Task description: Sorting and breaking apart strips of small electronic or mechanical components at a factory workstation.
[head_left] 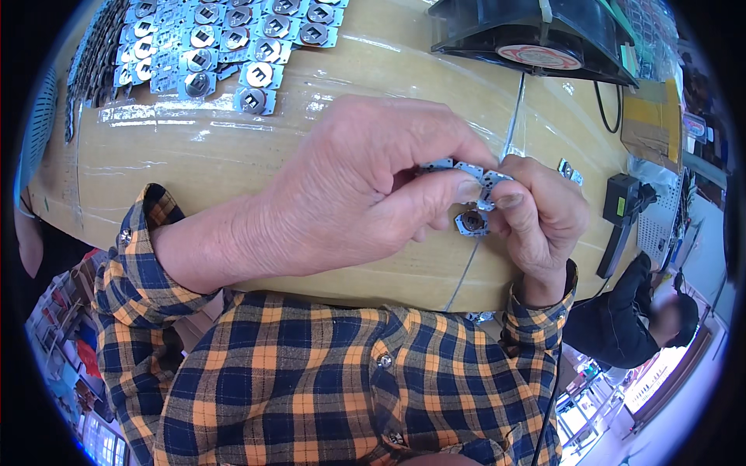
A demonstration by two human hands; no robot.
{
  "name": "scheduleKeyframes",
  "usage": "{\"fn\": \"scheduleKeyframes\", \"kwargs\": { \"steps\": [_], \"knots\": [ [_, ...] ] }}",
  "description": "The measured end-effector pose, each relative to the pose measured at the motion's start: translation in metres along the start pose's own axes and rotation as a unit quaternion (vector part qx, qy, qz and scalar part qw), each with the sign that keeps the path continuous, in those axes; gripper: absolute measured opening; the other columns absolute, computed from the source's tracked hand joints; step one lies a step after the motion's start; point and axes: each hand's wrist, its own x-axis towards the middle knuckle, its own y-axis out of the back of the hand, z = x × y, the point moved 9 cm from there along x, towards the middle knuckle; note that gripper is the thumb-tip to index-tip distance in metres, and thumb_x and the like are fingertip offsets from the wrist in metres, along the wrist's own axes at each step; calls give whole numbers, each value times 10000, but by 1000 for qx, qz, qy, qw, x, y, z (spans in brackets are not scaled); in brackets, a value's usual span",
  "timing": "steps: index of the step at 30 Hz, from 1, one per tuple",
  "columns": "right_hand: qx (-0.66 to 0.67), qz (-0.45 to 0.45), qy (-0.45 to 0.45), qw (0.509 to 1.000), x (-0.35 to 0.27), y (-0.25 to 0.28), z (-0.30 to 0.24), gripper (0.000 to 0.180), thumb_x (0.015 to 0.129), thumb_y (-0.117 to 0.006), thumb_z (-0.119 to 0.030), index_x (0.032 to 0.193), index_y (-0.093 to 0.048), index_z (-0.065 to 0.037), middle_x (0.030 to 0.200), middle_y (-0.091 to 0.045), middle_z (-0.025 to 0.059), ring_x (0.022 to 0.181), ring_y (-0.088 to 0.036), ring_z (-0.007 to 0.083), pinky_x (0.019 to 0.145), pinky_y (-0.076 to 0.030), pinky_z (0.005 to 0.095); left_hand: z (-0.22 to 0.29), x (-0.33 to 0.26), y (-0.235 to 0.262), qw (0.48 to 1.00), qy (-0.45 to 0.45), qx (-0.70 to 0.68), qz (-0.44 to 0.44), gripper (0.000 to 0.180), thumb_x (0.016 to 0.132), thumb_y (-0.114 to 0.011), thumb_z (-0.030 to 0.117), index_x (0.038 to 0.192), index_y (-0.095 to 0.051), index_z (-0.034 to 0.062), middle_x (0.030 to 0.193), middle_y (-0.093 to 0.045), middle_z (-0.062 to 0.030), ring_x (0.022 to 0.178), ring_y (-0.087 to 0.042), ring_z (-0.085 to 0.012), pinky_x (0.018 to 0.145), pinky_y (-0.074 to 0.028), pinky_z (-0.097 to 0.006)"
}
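Above the near edge of the tan table [233, 155], the left hand [350, 194] and right hand [536, 213] both pinch a short strip of small metal plates [470, 172] between thumbs and fingertips, seemingly to steady it, with more plates [210, 39] spread far left.
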Motion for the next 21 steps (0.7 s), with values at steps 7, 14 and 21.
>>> {"fn": "scheduleKeyframes", "kwargs": {
  "steps": [7, 14, 21],
  "knots": [
    [245, -2, -151, 958, -9, -7, 15, 337, 992, -547, -199, 733, -577, 16, 527, -495, 0, 411, -411, 78, 403, -317, 237, -18, -3, -4, 935, 203, -289, -35, 192, 923, -617, 40, 1083, -614, -67, 818, -672, -89, 634, -653, -96, 493, -517, -194],
    [425, 18, -151, 893, -8, -15, 28, 366, 1032, -435, -267, 773, -466, -10, 538, -454, 16, 369, -344, 43, 330, -259, 202, -18, -1, 3, 976, 103, -190, 24, 178, 923, -606, 29, 1077, -627, -59, 810, -675, -88, 672, -661, -112, 560, -544, -210],
    [261, 56, -156, 951, -13, -5, 27, 267, 985, -557, -178, 828, -617, 30, 614, -542, -3, 478, -407, 21, 445, -302, 187, 24, 2, 12, 984, -104, 130, 60, 262, 809, -634, -80, 1068, -653, -43, 765, -658, -85, 652, -654, -148, 551, -490, -237]
  ]
}}
